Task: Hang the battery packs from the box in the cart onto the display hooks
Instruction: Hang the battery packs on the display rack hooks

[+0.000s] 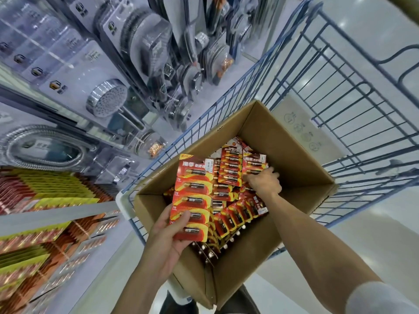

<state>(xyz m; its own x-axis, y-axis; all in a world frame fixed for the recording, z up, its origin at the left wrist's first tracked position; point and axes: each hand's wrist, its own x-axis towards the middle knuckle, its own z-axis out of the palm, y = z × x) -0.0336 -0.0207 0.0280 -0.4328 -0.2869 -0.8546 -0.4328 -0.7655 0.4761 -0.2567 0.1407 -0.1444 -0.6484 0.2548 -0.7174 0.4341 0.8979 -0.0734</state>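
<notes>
An open cardboard box [301, 164] sits in a blue wire cart [340, 91] and is full of red and yellow battery packs [231, 171]. My left hand [169, 236] holds a long strip of battery packs [193, 193] above the box's near left side, thumb on its front. My right hand [264, 181] reaches into the box further back, with its fingers curled around a battery pack [254, 163] lying in the pile. Display hooks with hanging red and yellow-green battery packs [38, 223] fill the lower left.
Shelving on the left carries packaged shower heads [106, 100] and a coiled hose [45, 146] above the battery display. The cart's raised wire sides surround the box. Shiny white floor lies to the right.
</notes>
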